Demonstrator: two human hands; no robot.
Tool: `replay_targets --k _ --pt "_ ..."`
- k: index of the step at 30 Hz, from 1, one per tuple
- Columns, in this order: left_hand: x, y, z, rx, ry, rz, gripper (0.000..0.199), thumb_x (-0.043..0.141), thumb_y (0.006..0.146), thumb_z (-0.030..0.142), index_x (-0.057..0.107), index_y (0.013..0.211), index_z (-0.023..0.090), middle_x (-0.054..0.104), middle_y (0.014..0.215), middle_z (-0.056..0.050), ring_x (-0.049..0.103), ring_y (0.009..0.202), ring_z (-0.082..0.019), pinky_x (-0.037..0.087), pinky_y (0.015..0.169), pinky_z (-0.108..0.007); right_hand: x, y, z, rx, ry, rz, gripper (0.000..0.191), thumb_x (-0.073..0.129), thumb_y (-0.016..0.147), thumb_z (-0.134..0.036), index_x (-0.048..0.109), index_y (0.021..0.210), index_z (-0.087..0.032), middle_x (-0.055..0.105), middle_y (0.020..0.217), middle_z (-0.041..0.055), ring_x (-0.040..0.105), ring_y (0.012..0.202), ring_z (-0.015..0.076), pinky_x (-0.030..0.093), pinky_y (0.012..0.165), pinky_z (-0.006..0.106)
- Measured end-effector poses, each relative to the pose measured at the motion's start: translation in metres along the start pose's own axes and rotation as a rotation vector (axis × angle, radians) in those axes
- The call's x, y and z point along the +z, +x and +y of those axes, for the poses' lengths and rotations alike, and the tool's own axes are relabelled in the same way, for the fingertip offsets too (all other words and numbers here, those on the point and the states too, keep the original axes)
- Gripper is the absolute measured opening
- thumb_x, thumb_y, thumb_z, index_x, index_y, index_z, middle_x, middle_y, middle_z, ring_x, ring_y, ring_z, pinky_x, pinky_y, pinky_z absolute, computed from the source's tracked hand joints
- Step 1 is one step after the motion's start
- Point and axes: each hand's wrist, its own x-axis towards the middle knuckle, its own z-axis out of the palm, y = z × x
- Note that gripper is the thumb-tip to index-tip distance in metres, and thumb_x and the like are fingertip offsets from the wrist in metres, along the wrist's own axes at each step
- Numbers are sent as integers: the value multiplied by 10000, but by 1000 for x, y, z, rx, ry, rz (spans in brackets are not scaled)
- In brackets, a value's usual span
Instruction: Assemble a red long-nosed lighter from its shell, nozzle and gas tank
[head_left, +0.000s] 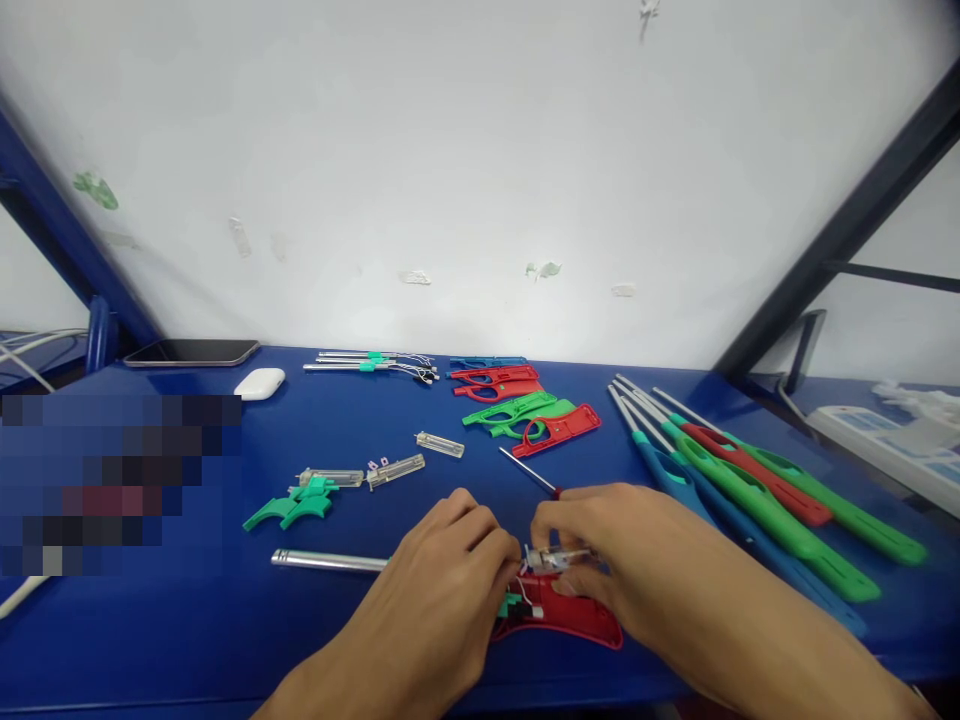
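Note:
My right hand (600,545) is closed around a clear plastic lighter fuel tank (555,560), pinched between thumb and fingers just above a red lighter shell half (592,620). My left hand (457,580) curls over the left part of that shell, its fingertips beside the thin white wires and the tank's end. A metal lighter tube (330,561) sticks out to the left from under it. Inside the shell show a teal-green piece (510,604) and a black part (526,609). My left palm hides the middle of the shell.
Loose clear tanks (397,470) and teal triggers (300,505) lie left. Behind are metal tubes with wires (367,366), coloured shell halves (495,382) and a screwdriver (529,469). Several whole lighters (772,500) lie right. A phone (191,352) and white case (259,384) are back left.

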Motion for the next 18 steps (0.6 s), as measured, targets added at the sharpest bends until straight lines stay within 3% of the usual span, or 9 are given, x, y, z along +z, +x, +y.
replay_targets --k 6,11,18 --pt "0 0 1 -14 19 -2 304 423 1049 57 688 933 153 702 886 -69 582 825 -228 495 752 -379 5 3 -5 -17 -47 11 263 597 801 -7 666 863 -253 731 880 -11 665 722 172 331 618 308" --pt "0 0 1 -19 -2 13 301 433 1054 54 678 915 162 705 879 -55 577 818 -214 491 759 -370 -2 2 -8 24 -34 -8 234 615 811 -19 648 790 -250 720 803 -25 665 698 175 324 597 303" --pt "0 1 0 -43 -70 40 220 513 1072 95 687 972 185 724 914 -12 588 842 -192 489 798 -348 -16 -4 -9 81 10 -2 213 654 850 -50 685 794 -253 743 783 -45 699 684 147 415 612 241"
